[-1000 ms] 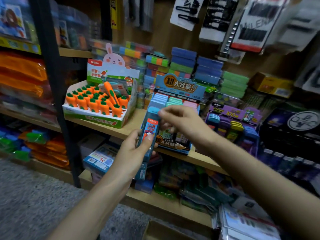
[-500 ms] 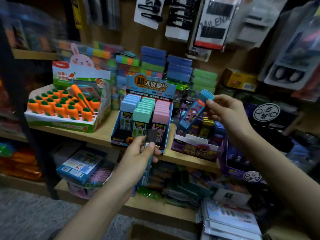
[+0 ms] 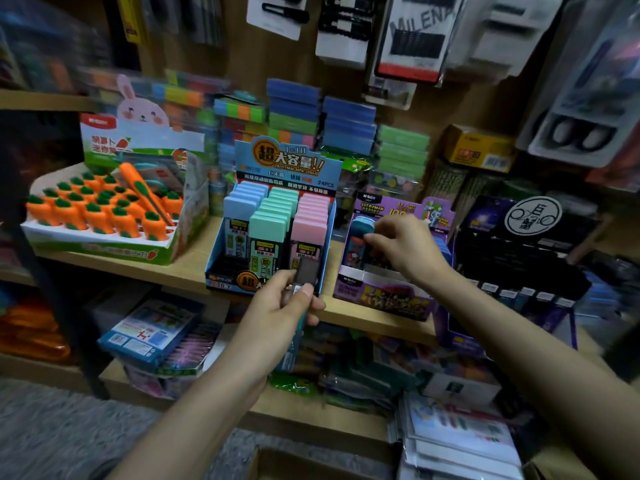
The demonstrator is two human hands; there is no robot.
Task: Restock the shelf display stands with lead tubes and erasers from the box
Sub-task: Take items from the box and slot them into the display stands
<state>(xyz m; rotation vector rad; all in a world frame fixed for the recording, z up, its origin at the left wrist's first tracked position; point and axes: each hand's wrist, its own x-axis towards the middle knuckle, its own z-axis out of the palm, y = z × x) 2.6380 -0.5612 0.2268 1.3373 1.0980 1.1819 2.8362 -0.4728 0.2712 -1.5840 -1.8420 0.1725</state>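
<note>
My right hand (image 3: pixel 403 249) pinches a blue lead tube (image 3: pixel 358 242) and holds it upright in the left end of the purple display stand (image 3: pixel 381 296) on the wooden shelf (image 3: pixel 194 268). My left hand (image 3: pixel 280 306) grips a small stack of lead tubes (image 3: pixel 304 275) in front of the blue display stand (image 3: pixel 273 220). That blue stand holds three rows of blue, green and pink lead tubes.
A carrot eraser stand (image 3: pixel 104 216) with a rabbit header sits at the shelf's left. Coloured sticky-note stacks (image 3: pixel 322 123) stand behind, a dark display (image 3: pixel 519 244) at the right. Hanging packs (image 3: pixel 408 39) fill the back wall. A cardboard box edge (image 3: pixel 298 462) shows at the bottom.
My right hand has carried the blue tube from mid-air down into the purple stand. The left hand has stayed in front of the blue stand with its tubes.
</note>
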